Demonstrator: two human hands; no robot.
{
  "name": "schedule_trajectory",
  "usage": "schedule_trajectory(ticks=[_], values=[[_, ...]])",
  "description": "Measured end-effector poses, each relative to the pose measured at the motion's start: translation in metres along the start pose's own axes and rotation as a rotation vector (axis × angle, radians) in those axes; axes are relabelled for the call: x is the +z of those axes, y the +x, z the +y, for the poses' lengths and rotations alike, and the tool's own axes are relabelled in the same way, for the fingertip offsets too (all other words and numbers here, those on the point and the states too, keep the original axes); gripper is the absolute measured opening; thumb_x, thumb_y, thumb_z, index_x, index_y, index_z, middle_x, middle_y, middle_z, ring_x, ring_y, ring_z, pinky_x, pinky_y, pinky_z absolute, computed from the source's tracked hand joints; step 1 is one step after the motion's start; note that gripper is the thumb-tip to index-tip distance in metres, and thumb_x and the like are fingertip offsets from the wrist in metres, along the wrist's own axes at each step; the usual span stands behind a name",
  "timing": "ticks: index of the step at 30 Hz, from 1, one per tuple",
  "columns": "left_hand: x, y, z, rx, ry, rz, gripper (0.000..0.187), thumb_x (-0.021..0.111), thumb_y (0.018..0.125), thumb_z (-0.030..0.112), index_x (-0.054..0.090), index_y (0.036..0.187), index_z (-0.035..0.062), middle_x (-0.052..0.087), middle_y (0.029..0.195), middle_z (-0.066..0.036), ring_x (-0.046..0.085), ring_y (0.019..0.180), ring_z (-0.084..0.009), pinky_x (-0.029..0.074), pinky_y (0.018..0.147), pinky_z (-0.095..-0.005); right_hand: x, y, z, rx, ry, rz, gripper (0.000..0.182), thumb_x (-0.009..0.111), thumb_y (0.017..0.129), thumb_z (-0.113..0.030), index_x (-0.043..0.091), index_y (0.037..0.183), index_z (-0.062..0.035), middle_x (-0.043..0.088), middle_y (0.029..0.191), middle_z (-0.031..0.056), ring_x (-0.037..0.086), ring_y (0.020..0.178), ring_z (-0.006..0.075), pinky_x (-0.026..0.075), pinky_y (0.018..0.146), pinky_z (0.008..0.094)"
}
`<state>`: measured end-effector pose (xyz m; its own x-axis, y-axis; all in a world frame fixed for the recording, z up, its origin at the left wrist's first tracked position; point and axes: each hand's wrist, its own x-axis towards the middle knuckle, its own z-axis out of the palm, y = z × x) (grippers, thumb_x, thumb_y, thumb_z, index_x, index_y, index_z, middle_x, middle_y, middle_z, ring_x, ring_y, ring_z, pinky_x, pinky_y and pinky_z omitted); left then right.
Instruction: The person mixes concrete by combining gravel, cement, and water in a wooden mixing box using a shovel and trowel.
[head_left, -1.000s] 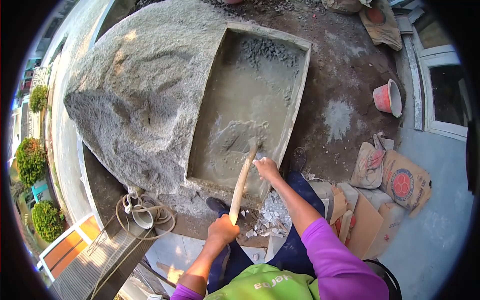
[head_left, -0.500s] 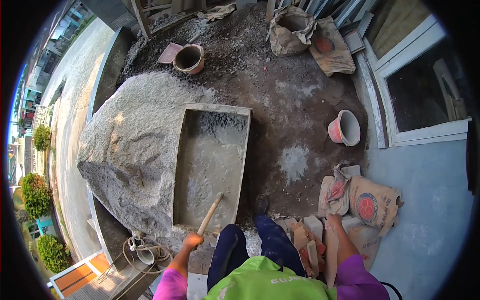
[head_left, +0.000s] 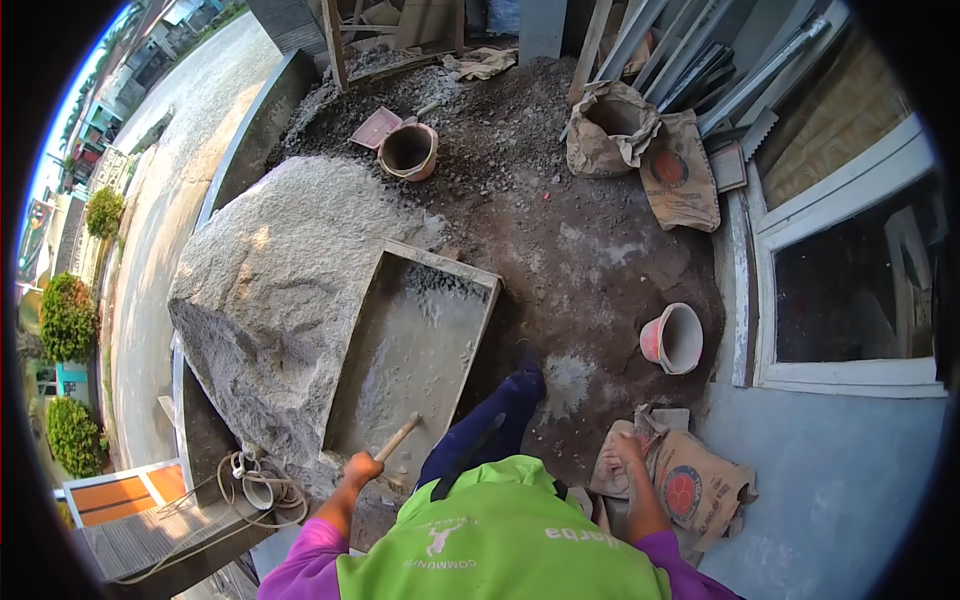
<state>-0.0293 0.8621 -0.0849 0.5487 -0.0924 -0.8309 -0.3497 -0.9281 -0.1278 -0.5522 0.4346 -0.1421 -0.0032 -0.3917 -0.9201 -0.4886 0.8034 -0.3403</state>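
Note:
My left hand (head_left: 364, 469) is closed around the end of a wooden handle (head_left: 398, 438). The handle's far end dips into wet grey mix in a long wooden trough (head_left: 492, 285), so the tool's head is hidden. Over by the crumpled paper sacks (head_left: 690, 490), my right hand (head_left: 628, 448) is held with its fingers curled; what it holds, if anything, is too small to make out.
A sand heap (head_left: 270, 290) borders the trough on the left. One bucket (head_left: 408, 152) stands beyond it, another bucket (head_left: 672, 339) at the right near the window. An open sack (head_left: 612, 125) is at the back, a coiled hose (head_left: 290, 500) lower left.
The view has turned and shifted, with the trough now slanting. One leg has stepped forward beside the trough. My left hand still holds the handle; my right arm stays out to the side.

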Motion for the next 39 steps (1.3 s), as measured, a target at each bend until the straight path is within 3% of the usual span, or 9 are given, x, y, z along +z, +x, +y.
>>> schedule_trajectory(ticks=[4,6,8,10,14,18,27,34,39], values=[[0.040,0.079,0.023,0.156,0.073,0.045,0.042,0.065,0.082,0.034,0.075,0.102,-0.0017,0.074,0.108,-0.026,0.074,0.097,-0.0376,0.059,0.085,-0.0466,-0.009,0.024,-0.091,0.001,-0.090,0.005,0.026,0.062,0.091,-0.024,0.063,0.106,-0.0022,0.071,0.086,0.0181,0.070,0.066,0.0281,0.062,0.060,0.0430],[-0.014,0.043,0.102,-0.102,-0.267,-0.134,0.039,0.064,0.082,0.034,0.076,0.096,-0.0008,0.076,0.091,-0.021,0.076,0.082,-0.0337,0.062,0.071,-0.0448,-0.015,0.042,-0.134,0.021,-0.143,-0.033,0.027,0.061,0.091,-0.023,0.063,0.107,-0.0014,0.071,0.087,0.0180,0.070,0.066,0.0278,0.062,0.059,0.0432],[-0.043,0.053,0.154,0.001,-0.388,-0.185,0.037,0.063,0.084,0.034,0.075,0.088,-0.0015,0.074,0.079,-0.016,0.075,0.071,-0.0295,0.061,0.062,-0.0425,-0.030,0.047,-0.175,-0.062,-0.096,-0.004,0.025,0.063,0.091,-0.024,0.062,0.102,-0.0018,0.071,0.088,0.0187,0.070,0.068,0.0294,0.063,0.061,0.0446],[-0.059,0.089,0.181,0.223,-0.429,-0.167,0.038,0.063,0.086,0.035,0.074,0.086,-0.0018,0.073,0.075,-0.014,0.074,0.069,-0.0292,0.059,0.061,-0.0398,-0.048,0.047,-0.209,-0.107,-0.058,0.026,0.025,0.063,0.090,-0.024,0.062,0.101,-0.0013,0.071,0.088,0.0195,0.071,0.070,0.0305,0.064,0.063,0.0448],[-0.168,0.080,0.281,0.224,-0.635,0.005,0.038,0.063,0.092,0.035,0.073,0.101,-0.0011,0.074,0.085,-0.013,0.073,0.073,-0.0232,0.059,0.062,-0.0375,-0.071,0.077,-0.273,0.031,-0.169,0.026,0.029,0.062,0.090,-0.025,0.062,0.105,-0.0007,0.071,0.090,0.0221,0.072,0.071,0.0342,0.063,0.066,0.0460],[-0.209,0.104,0.328,0.229,-0.662,0.089,0.037,0.063,0.095,0.034,0.071,0.107,-0.0001,0.075,0.089,-0.011,0.073,0.076,-0.0205,0.059,0.062,-0.0358,-0.064,0.101,-0.355,0.014,-0.225,0.004,0.025,0.062,0.090,-0.023,0.061,0.100,-0.0007,0.070,0.090,0.0220,0.071,0.071,0.0343,0.063,0.068,0.0460],[-0.200,0.134,0.403,-0.170,-1.056,-0.048,0.030,0.065,0.094,0.034,0.070,0.100,0.0048,0.072,0.082,-0.008,0.070,0.069,-0.0185,0.059,0.057,-0.0377,-0.016,0.243,-0.614,-0.092,-0.508,-0.101,0.021,0.062,0.089,-0.024,0.065,0.096,-0.0043,0.070,0.084,0.0151,0.069,0.065,0.0255,0.062,0.060,0.0414],[-0.242,0.103,0.460,-0.234,-1.225,-0.108,0.028,0.064,0.096,0.033,0.071,0.106,0.0072,0.071,0.083,-0.004,0.068,0.071,-0.0143,0.057,0.060,-0.0322,0.096,0.282,-0.828,-0.293,-0.715,-0.166,0.028,0.062,0.093,-0.028,0.065,0.099,-0.0014,0.069,0.083,0.0132,0.068,0.064,0.0218,0.060,0.056,0.0380],[-0.290,0.113,0.476,-0.250,-1.389,-0.055,0.029,0.064,0.097,0.032,0.071,0.107,0.0058,0.072,0.084,-0.005,0.068,0.075,-0.0136,0.053,0.061,-0.0295,0.194,0.316,-0.900,-0.307,-0.889,-0.258,0.030,0.062,0.095,-0.031,0.064,0.102,-0.0012,0.068,0.083,0.0111,0.067,0.064,0.0200,0.059,0.055,0.0360]])
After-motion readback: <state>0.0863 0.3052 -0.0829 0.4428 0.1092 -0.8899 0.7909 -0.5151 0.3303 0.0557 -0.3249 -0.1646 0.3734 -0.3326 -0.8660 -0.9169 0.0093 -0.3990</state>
